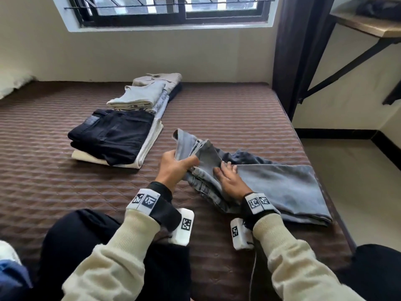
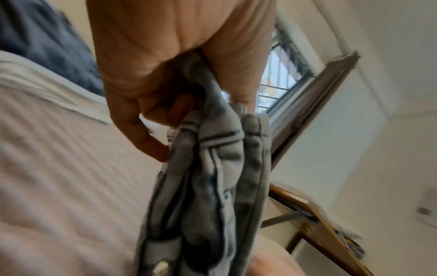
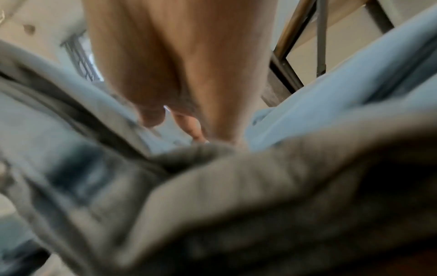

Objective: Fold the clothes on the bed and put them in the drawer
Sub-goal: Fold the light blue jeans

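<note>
My left hand grips the bunched end of the jeans and lifts it off the bed. My right hand lies flat on the denim, fingers straight. The jeans sprawl near right; folded stacks (dark trousers on top) sit far left.

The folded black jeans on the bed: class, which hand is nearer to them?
Left. The left hand grips the light blue jeans just right of the black jeans; the right hand lies farther right.
</note>
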`<state>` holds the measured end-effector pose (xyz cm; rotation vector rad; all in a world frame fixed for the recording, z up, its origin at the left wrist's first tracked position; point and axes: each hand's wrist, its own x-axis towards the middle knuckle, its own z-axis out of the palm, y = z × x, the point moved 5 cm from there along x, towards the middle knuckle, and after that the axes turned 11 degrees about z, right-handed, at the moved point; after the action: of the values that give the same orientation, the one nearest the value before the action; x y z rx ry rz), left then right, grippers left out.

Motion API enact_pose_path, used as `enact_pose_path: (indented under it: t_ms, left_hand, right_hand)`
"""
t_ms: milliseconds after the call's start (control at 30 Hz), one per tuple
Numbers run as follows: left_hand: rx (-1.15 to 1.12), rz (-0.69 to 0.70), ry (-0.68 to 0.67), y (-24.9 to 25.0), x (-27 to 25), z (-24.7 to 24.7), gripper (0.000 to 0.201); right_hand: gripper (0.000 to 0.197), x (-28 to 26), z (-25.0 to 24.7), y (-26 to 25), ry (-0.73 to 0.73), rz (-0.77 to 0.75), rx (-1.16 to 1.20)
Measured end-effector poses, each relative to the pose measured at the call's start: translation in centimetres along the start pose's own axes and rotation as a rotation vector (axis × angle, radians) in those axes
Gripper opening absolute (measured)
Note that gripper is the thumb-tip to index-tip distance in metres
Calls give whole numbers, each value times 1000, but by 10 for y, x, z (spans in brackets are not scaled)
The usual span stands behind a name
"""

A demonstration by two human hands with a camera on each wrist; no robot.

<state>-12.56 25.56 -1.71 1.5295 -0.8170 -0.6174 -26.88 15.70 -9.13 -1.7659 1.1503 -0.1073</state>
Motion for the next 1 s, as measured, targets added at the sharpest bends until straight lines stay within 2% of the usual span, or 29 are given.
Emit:
enact_pose_path:
  t_ms: [67,133,167,200,300,333,367,433,500,533,600,667,733,800,900,1000]
  left_hand:
    - [85,77,-25,19,-3,16,24]
    - [119,137,-56,35,-5,42,20]
    - [110,170,-121,44,-7,60,20]
    - [93,209,-240,54,-11,82,21]
    - [149,320,-738,75,-37,143,25]
    - [164,357,-811,75,-43,155,25]
    - [156,390,-786,73,-43,161,23]
    - [96,429,-528,65,-35,159,17]
    - [130,415,-296,47,-31,152,15]
    - [208,424,-253,40,-32,149,16]
    - [388,489,-335,24,-37,152,28]
    - [528,522,-538,3,-43,165,47]
    - [696,456,-751,-25,-48,179,60]
    - [862,384,-894,-49,-56,188,65]
    - [908,345,-912,-68,-66,192,63]
    - [842,289,-937,-68,-68,190,64]
  right_hand:
    - [64,-20,-15,-6,-44,-89,429]
    - [92,-40,-40,-1,-61,-54,825]
    - [104,-49,-52,3,-98,-51,972]
    - [105,-56,-66,7,-155,-82,1102]
    - [74,-85,-108,17,-325,-270,1437]
    - [61,-90,-116,26,-286,-270,1459]
    - [45,-90,-123,42,-166,-230,1427]
    - [22,-88,-140,74,163,-128,1312]
    - [29,-89,-150,93,284,-114,1265]
    - [33,-90,-156,99,299,-127,1262]
    - [35,-94,-165,110,341,-134,1263]
    - [38,-95,-171,127,410,-79,1285]
    - [37,-93,-174,151,501,33,1271]
    - [39,-89,-173,173,591,168,1217]
    - [30,-82,-174,193,753,275,1138]
    - [24,-95,-176,191,1016,434,800]
